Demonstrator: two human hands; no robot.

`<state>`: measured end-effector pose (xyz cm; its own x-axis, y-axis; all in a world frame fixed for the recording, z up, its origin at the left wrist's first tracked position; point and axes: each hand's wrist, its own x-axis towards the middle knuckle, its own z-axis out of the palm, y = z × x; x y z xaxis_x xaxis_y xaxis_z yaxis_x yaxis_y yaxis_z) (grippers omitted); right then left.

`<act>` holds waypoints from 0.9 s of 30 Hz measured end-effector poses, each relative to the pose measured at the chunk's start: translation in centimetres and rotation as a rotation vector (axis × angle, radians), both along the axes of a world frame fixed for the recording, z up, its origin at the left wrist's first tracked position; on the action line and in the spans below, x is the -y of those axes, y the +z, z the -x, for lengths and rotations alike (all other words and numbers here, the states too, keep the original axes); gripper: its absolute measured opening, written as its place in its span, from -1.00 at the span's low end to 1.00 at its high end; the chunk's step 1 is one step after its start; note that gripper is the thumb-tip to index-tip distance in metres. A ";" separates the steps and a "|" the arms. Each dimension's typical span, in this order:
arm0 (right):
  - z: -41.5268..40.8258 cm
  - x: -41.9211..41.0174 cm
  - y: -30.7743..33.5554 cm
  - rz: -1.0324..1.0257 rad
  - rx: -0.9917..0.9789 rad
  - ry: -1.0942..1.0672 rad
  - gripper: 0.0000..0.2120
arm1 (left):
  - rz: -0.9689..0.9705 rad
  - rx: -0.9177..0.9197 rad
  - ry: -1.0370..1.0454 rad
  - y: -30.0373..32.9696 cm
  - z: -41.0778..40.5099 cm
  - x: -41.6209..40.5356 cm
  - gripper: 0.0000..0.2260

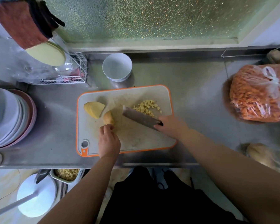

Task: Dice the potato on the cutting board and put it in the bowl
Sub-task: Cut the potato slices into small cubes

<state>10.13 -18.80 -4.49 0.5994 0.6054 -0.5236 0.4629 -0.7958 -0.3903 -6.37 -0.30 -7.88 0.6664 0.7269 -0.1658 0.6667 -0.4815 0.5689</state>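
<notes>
The left hand [109,141] curls its fingertips onto the potato piece [108,118] near the middle of the cutting board [136,139]. The right hand [170,126] grips a knife [140,117], its blade beside the potato cubes [146,106]. A stack of slices [94,109] lies to the left. The white bowl [117,66] stands behind the board. No writing is readable.
</notes>
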 end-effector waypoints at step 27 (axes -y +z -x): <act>6.2 1.4 1.3 -0.165 0.434 -0.300 -0.68 | -0.568 -0.353 -1.126 4.6 -9.2 3.5 -0.32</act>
